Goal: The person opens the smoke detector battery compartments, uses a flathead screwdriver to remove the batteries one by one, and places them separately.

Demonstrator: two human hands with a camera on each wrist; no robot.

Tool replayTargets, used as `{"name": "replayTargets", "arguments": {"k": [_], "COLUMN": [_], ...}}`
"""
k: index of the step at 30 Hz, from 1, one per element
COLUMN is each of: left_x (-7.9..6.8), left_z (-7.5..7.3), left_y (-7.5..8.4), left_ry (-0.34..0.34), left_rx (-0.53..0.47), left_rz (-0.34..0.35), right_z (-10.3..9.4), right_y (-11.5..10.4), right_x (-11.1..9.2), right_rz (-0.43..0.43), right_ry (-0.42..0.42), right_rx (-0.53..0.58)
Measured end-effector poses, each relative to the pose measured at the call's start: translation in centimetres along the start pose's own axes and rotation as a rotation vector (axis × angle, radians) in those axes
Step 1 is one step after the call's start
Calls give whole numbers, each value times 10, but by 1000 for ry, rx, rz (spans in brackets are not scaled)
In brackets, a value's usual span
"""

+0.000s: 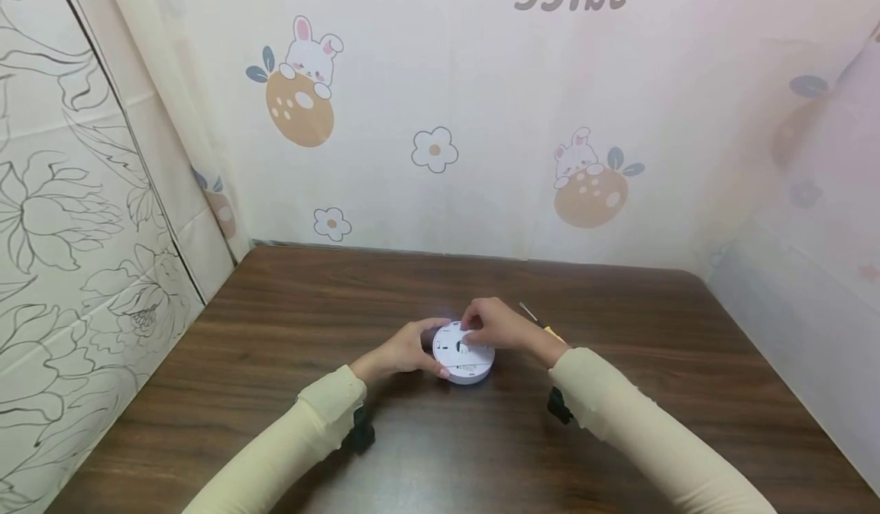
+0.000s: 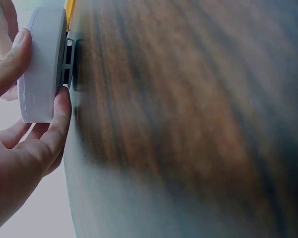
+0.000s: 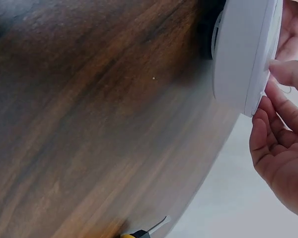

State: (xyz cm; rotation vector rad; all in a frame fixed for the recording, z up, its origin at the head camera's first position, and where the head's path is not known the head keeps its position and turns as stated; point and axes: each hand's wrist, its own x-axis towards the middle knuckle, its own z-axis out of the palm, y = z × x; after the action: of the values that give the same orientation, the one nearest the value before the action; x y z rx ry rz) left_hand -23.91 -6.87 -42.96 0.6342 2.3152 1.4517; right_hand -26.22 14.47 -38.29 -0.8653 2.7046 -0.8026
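A round white smoke detector (image 1: 464, 366) is held flat near the middle of the table, its printed, slotted face up. My left hand (image 1: 407, 347) grips its left side, thumb on the near edge and fingers round the far side. In the left wrist view, dark slotted vents show on its underside, close to the tabletop. My right hand (image 1: 500, 323) is bent over the upper face. The right wrist view has its thumb touching that face, with curled fingers at the rim of the detector (image 3: 241, 54). Whether it pinches some small part there is hidden.
A screwdriver (image 1: 552, 334) with a yellow and black handle lies behind my right wrist, shaft pointing to the back left. The brown wooden table (image 1: 330, 292) ends at a patterned curtain (image 1: 440, 216). Another floral curtain (image 1: 103, 216) stands along the left.
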Motion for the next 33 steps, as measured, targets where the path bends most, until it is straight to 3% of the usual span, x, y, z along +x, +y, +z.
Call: {"name": "replayTargets", "arguments": {"k": [18,33], "left_x": [1,0], "left_z": [1,0], "left_y": [1,0], "left_ry": [-8,-2], "left_rx": [-26,-15], "left_rz": [21,32], "right_z": [-11,-18], "right_y": [-1,12], "right_x": [6,9], "right_rz": [-20,-47], "right_ry": [-124,-189], "right_rx": [1,152]}}
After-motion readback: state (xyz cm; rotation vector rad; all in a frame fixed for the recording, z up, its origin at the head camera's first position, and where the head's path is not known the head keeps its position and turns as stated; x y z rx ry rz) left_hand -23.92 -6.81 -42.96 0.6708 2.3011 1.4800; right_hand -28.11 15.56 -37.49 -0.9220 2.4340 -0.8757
